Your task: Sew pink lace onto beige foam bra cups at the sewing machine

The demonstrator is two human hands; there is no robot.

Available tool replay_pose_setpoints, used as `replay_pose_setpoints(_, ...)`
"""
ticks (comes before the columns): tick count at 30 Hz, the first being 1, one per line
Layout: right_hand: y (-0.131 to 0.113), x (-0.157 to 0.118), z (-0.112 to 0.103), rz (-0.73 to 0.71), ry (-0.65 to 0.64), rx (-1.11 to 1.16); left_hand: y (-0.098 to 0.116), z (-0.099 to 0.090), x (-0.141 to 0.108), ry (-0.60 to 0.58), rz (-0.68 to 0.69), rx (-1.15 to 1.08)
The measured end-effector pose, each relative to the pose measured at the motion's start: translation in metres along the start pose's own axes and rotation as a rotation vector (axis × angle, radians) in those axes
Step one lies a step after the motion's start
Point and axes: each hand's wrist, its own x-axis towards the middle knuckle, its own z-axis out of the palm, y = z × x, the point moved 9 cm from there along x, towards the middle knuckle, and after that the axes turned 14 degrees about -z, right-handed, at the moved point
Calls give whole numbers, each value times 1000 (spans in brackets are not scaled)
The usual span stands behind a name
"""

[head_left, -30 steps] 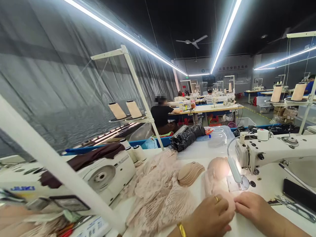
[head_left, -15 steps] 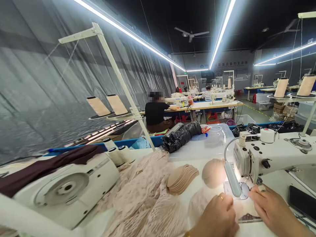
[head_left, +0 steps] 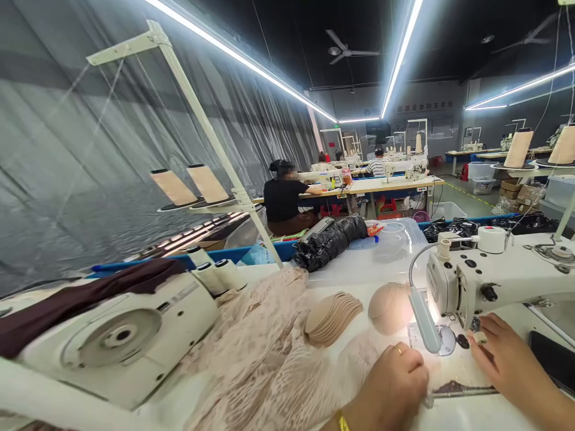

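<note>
Left hand (head_left: 395, 380), 7 o'clock from lamp (head_left: 424, 321): curled, tips hidden, pinch undeterminable. Right hand (head_left: 510, 359), 4 o'clock, near sewing machine (head_left: 507, 269): fingers bent, grip unclear.

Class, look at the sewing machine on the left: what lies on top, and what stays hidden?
A dark maroon cloth lies over the top of the sewing machine; whatever it covers cannot be seen.

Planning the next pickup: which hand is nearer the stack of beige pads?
Left. The left hand is right of the stack, nearer the camera; the right hand is farther right, by the sewing machine.
</note>
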Motion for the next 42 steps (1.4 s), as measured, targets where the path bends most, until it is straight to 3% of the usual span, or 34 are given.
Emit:
replay_pose_setpoints(5,-64,19,-8,-279,-158,343,8,-8,1,-21,-6,34)
replay_pose_setpoints(8,-79,25,-6,-325,-289,344,10,-12,3,-81,-30,44)
replay_pose_setpoints(12,-73,21,1,-282,-377,322,9,-13,8,-189,-99,38)
replay_pose_setpoints(16,-69,16,3,-254,-390,349,13,-11,10,-222,-94,43)
replay_pose_setpoints(32,-68,13,0,-247,-362,416,13,-10,8,-142,-105,-52)
replay_pose_setpoints(42,-62,16,-3,-234,-209,384,15,-9,3,-53,-75,-88)
